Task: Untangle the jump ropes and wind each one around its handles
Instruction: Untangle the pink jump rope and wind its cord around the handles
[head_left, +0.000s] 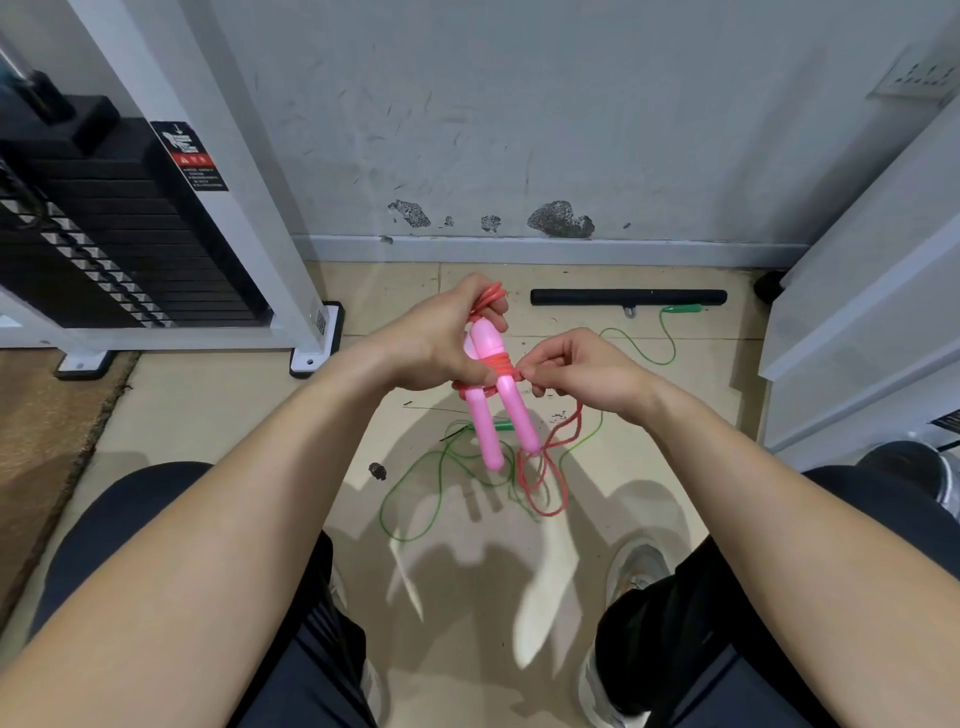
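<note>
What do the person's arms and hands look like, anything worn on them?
Both forearms are bare, with no sleeves in view. The left hand and right hand wear no gloves, and no watch, bracelet or ring shows.

Both forearms bare, stretched fwd, converging mid-frame. L hand (441, 340) higher, fingers curled round the pink handles (519, 410), thumb pressed low on them. R hand (584, 376) just beside, thumb & fingertips pinching the red rope (501, 362), knuckles bent.
</note>
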